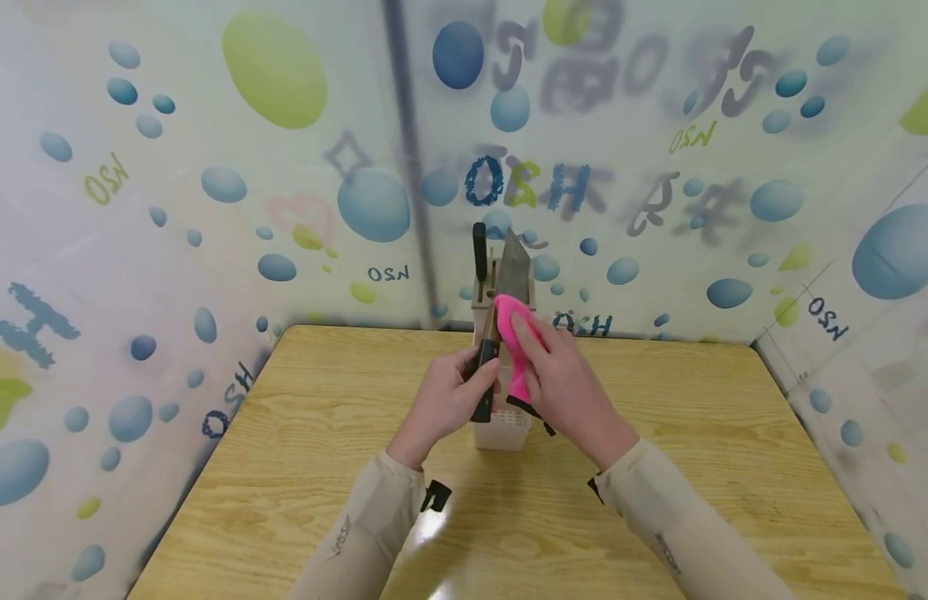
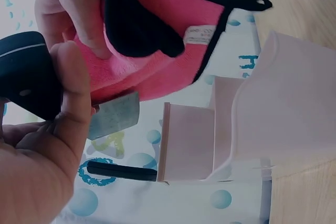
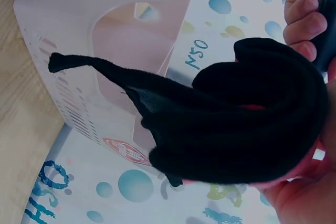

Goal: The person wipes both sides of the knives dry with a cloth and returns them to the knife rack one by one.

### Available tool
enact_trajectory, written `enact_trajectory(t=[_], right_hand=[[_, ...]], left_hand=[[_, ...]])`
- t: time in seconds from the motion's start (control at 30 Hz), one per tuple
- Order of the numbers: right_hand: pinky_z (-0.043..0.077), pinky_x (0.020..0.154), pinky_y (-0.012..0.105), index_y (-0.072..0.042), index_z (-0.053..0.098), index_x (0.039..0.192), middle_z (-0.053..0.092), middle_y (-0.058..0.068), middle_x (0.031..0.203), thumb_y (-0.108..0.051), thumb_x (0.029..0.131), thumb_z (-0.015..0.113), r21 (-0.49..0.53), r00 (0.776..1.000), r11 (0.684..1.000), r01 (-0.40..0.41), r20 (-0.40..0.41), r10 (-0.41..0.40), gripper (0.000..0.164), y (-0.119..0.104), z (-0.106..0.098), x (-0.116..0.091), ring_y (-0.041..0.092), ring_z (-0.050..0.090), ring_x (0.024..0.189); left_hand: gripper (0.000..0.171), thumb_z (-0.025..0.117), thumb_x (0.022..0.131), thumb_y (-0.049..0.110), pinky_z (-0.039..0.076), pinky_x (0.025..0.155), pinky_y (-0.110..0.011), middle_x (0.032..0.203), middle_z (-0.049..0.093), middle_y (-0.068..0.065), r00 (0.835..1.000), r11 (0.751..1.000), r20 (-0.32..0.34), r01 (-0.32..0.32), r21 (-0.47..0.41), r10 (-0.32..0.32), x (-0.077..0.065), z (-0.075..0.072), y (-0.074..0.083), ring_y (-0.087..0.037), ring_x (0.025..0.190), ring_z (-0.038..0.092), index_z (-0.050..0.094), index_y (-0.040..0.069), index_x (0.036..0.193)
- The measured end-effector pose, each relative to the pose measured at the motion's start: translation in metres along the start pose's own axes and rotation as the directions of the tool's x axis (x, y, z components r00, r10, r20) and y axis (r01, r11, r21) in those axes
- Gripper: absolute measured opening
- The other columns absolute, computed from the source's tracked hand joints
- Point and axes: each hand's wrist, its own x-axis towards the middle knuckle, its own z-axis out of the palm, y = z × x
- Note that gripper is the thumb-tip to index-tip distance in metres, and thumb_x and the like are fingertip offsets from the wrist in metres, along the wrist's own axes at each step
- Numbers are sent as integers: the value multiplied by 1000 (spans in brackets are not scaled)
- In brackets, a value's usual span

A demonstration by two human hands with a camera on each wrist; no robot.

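Observation:
My left hand (image 1: 451, 392) grips the black handle (image 1: 485, 383) of a broad-bladed kitchen knife, whose blade (image 1: 513, 271) points up and away from me. My right hand (image 1: 565, 375) holds a pink cloth (image 1: 518, 333) with black edging, its folds pressed against the lower blade. In the left wrist view the cloth (image 2: 152, 72) shows a black border, a hanging loop and a white label, and part of the blade (image 2: 114, 115) juts out below it. The right wrist view has the bunched black edge (image 3: 252, 124) in front, which hides most of the blade.
Behind the hands stands a pale knife holder (image 1: 501, 437) with a perforated lower front. Another black-handled knife (image 1: 480, 250) sticks up from its slotted top. The wooden table (image 1: 344, 400) ends at a patterned wall covering (image 1: 374, 275) at the back.

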Motion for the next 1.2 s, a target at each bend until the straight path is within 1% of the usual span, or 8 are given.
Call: enact_trajectory(t=[0.13,0.27,0.4,0.57,0.67,0.9,1.0,1.2], right_hand=[[55,85,43,-11,47,144,50,19,137,-3,86,67,9,999,999,47,-28,-46,62,-1,-3,-2,37,54,108],[54,87,45,-13,50,142,50,19,137,1,84,69,-13,994,994,104,-42,-104,63,-5,-10,-3,38,52,112],[55,86,43,-15,53,140,52,19,134,5,81,68,-72,986,985,156,-43,-160,64,-8,-16,-1,37,52,112],[53,90,44,-16,58,135,54,21,131,6,75,68,-153,969,958,241,-24,-247,65,-12,-24,2,40,53,114],[51,92,45,-15,60,133,54,21,130,5,75,67,-190,960,943,274,0,-280,61,-14,-29,5,41,53,114],[51,91,46,-16,61,132,54,20,133,-1,82,67,-246,960,929,278,60,-272,53,-16,-35,8,41,56,107],[52,90,45,-16,61,132,54,21,133,-2,84,67,-275,961,920,277,77,-267,51,-14,-35,11,41,57,103],[55,86,44,-16,61,132,54,21,133,-1,83,66,-343,964,901,266,83,-253,52,-6,-34,18,40,59,98]], left_hand=[[20,56,99,23,54,57,-33,75,65,-12,999,999,-34,10,49,-8,1,1,-1,-21,60,64,63,5,93],[20,58,98,26,54,56,-32,75,65,-8,998,993,-68,20,113,-13,2,2,0,-15,60,62,64,7,94],[19,59,96,27,52,54,-30,74,64,-3,996,981,-89,-12,196,30,2,3,0,-14,61,60,66,9,98],[15,62,94,25,44,48,-26,66,56,0,987,957,-126,-65,281,104,2,5,0,-12,56,51,64,10,92],[13,65,92,24,41,47,-26,64,53,1,980,950,-150,-81,303,132,2,6,-1,-11,54,48,63,11,90],[12,68,87,21,42,46,-25,63,56,3,966,924,-189,-96,371,177,1,8,-2,-10,52,49,63,10,87],[12,69,86,18,42,43,-25,62,58,2,965,919,-194,-91,383,176,0,8,-2,-9,49,51,63,8,89],[21,70,85,18,43,42,-24,66,62,2,968,911,-196,-65,408,157,-2,11,-1,-6,47,52,65,4,100]])
